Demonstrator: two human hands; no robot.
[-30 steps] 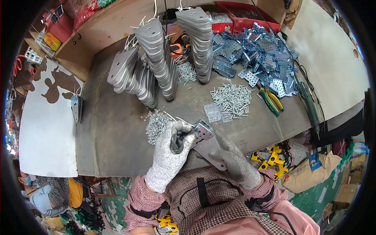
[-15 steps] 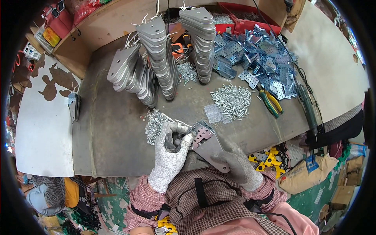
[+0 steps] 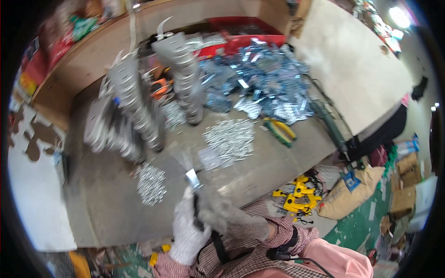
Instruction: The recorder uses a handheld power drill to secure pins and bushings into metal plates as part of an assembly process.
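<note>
Both my hands wear grey-white work gloves with darker palms, and they are close together at the table's near edge. My left hand (image 3: 189, 229) is closed around a metal bracket (image 3: 193, 179), whose bright end sticks up beyond the fingers. Against it, my right hand (image 3: 225, 215) is smeared by motion, so its grip cannot be made out. Just beyond the hands lie a heap of small nuts (image 3: 151, 184), a pile of screws or rivets (image 3: 229, 142) and a clear plastic box (image 3: 209, 159).
Stacks of grey metal plates (image 3: 134, 92) stand at the back left. Behind the screws spreads a heap of bluish perforated brackets (image 3: 264, 76), with a red bin (image 3: 250, 41) behind it. Yellow-green pliers (image 3: 280, 133) and a power screwdriver (image 3: 330, 124) lie right. Yellow parts (image 3: 299, 197) are below the table.
The view has swung, so the table items sit further left. The bracket, earlier flat between both hands with its perforated face showing, now points away, upended and blurred.
</note>
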